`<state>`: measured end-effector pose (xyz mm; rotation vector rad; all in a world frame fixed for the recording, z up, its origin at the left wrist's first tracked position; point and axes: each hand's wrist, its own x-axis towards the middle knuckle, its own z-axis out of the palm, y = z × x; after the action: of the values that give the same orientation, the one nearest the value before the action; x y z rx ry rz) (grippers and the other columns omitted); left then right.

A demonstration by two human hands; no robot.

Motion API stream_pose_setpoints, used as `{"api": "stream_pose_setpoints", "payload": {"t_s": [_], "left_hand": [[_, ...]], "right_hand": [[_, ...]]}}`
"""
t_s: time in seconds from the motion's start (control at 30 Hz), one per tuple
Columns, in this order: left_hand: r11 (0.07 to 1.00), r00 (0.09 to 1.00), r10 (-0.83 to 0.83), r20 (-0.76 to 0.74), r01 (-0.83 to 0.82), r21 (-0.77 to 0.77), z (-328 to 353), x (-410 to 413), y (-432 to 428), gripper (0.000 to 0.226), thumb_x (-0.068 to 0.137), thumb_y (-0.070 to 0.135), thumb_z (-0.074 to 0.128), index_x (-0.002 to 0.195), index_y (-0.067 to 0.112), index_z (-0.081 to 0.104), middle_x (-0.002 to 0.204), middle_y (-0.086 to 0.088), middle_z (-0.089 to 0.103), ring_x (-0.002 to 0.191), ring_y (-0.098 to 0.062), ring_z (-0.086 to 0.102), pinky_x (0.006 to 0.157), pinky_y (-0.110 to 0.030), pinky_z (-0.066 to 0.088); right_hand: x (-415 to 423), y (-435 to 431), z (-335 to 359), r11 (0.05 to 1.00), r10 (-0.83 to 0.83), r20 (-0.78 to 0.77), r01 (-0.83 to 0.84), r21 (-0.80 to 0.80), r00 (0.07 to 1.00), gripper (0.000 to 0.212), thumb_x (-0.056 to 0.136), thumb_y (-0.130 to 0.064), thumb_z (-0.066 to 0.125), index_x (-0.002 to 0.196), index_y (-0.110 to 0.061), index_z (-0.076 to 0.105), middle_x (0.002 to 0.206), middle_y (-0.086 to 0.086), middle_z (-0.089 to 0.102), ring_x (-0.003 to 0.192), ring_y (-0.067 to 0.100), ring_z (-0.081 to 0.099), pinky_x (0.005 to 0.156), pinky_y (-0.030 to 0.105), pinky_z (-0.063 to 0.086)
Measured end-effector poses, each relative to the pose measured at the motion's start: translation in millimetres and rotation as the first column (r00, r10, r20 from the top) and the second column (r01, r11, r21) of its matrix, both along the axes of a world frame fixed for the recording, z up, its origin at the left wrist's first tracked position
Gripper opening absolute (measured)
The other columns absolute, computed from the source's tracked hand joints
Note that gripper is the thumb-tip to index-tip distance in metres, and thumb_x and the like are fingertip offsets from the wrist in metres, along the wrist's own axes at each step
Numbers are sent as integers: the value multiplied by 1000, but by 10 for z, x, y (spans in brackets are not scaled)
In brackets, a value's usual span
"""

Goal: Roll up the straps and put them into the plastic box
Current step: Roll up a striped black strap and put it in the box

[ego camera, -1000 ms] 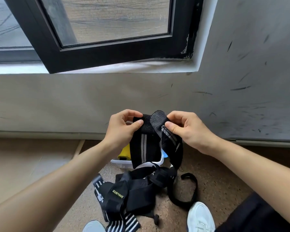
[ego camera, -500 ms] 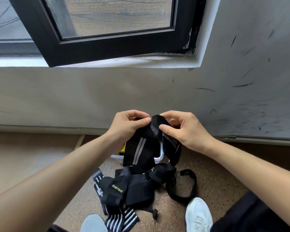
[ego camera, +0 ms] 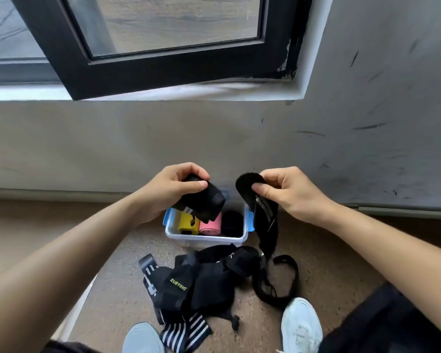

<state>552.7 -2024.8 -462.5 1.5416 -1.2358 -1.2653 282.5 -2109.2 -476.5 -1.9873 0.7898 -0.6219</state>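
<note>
Rolled black strap (ego camera: 201, 202) sits mid-frame, straight above the plastic box (ego camera: 204, 242), left grip (ego camera: 168, 189) curled tight around it, just a drop down I'd say; right grip (ego camera: 290, 192) pinches a loose strap (ego camera: 266, 225) hanging lengthwise past the box's right rim

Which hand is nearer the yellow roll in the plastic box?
Left. The left hand hovers just above the yellow roll; the right hand is up past the opposite side of the box.

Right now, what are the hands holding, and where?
Left hand grips a bunched black strap by its upper end; right hand pinches a hanging strap by its top end.
</note>
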Motion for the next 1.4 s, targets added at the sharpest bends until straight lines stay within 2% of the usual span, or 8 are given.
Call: {"api": "stream_pose_setpoints", "payload": {"t_s": [0.17,0.33,0.47,0.8,0.9,1.03,1.13,1.4], "left_hand": [[967,965,-256,-58,254,-30,170,-66,80,13,85,14,71,97,14,68,95,-9,66,87,-20,65,73,-26,56],[887,887,-461,-28,459,-58,338,-161,168,9,92,0,63,97,7,60,92,4,67,88,-10,62,80,-25,49],[857,860,-509,47,511,-69,406,-200,208,11,90,-2,63,97,3,57,88,1,63,84,-13,59,78,-23,49],[958,927,-163,338,230,-170,272,-114,147,29,78,24,79,106,26,71,112,8,73,116,-7,65,101,-25,46],[952,926,123,357,-8,-306,244,-97,133,23,80,24,86,99,25,73,101,3,75,99,-10,71,94,-35,57],[961,921,261,289,-218,-172,278,-93,199,28,91,38,75,78,14,78,73,-6,75,70,-16,67,73,-36,53],[979,964,191,185,-200,28,306,-272,263,38,98,40,63,91,6,80,89,-14,79,80,-18,70,75,-30,54],[954,943,300,-143,-300,17,285,-438,210,14,94,14,74,107,10,74,108,-15,76,97,-22,73,94,-37,60]], "right_hand": [[59,-37,-30,919,28,146,-83,384,989,24,99,-25,59,100,-4,71,88,2,70,80,11,63,75,25,50],[103,-11,72,709,248,244,-347,614,938,44,98,-22,56,135,2,59,122,22,68,108,28,65,92,31,53],[186,104,92,576,350,314,-467,671,883,27,96,-19,53,115,-3,64,93,5,74,84,17,71,83,32,54],[189,114,87,658,193,343,-380,650,919,32,92,-23,65,112,3,69,98,16,72,84,22,73,85,36,58],[129,89,166,639,92,402,-364,678,911,33,97,-16,57,121,4,67,113,25,71,102,33,74,92,42,60],[63,54,277,675,31,411,-322,664,911,39,98,-17,52,128,5,61,130,27,65,123,37,65,97,42,58],[68,61,298,691,21,421,-317,649,907,40,99,-17,50,130,6,59,134,26,63,125,37,64,102,44,55],[156,175,221,731,-9,379,-253,634,925,39,100,-21,52,132,-2,62,128,24,68,113,38,69,97,45,58]]}}
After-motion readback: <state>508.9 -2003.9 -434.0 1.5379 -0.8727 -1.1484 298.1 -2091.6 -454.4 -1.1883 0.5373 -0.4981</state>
